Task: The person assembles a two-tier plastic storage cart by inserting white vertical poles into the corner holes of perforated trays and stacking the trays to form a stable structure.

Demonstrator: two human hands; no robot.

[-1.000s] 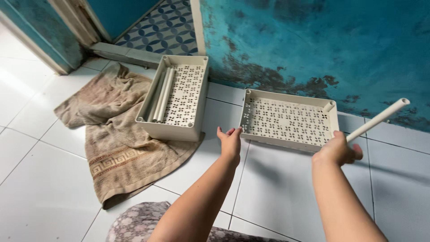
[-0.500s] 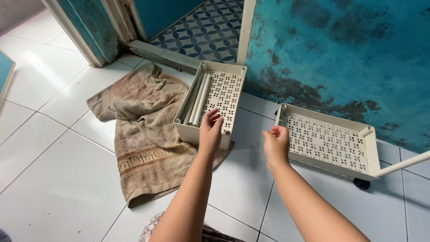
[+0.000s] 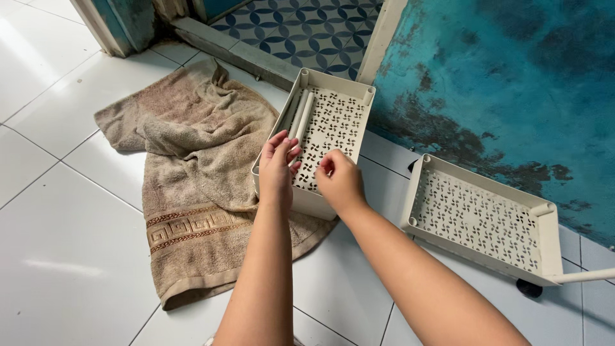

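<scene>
A cream perforated tray [image 3: 339, 112] lies partly on a brown towel [image 3: 192, 166], with several pale rods [image 3: 300, 118] along its left side. My left hand [image 3: 275, 170] rests over the tray's near left corner, fingers spread and touching the near ends of the rods. My right hand [image 3: 339, 182] hovers over the tray's near end with fingers curled in, nothing visible in them. A second cream perforated tray [image 3: 480, 218] lies to the right against the teal wall. A pale rod [image 3: 586, 277] sticks out from its right corner.
The floor is white tile. The stained teal wall [image 3: 512, 77] rises on the right. A doorway step [image 3: 237, 54] leads to patterned blue tiles [image 3: 301, 32] at the top. A small dark wheel [image 3: 529, 288] sits under the second tray's corner.
My right hand let go of the pale rod, which now stays at the right tray. Both hands moved left to the tray on the towel, and the view followed.
</scene>
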